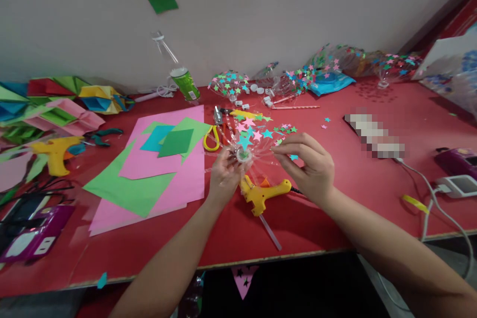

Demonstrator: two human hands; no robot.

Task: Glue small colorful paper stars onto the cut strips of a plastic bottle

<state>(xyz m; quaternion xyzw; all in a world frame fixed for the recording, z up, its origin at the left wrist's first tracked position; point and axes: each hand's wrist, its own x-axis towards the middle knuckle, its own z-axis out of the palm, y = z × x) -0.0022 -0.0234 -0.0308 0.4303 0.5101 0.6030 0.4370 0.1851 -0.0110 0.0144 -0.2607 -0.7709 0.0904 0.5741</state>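
Note:
My left hand [226, 173] is closed around the neck of a clear plastic bottle top [244, 155], which is cut into thin strips that spread outward. Pink, green and blue paper stars [244, 141] sit on or behind those strips. Thumb and fingers of my right hand [311, 165] are pinched together at the right side of the strips; what is between the fingertips is too small to make out. Just below both hands, a yellow glue gun [264, 193] lies on the red table [320, 223], a clear glue stick [270, 232] poking out of its back.
Pink and green paper sheets [149, 194] lie left of my hands, with yellow-handled scissors [211, 139] beside them. Star-covered plastic pieces [228, 83] and a bottle [182, 79] line the wall. Another glue gun [55, 154] is far left; a white cable [428, 184] crosses the right.

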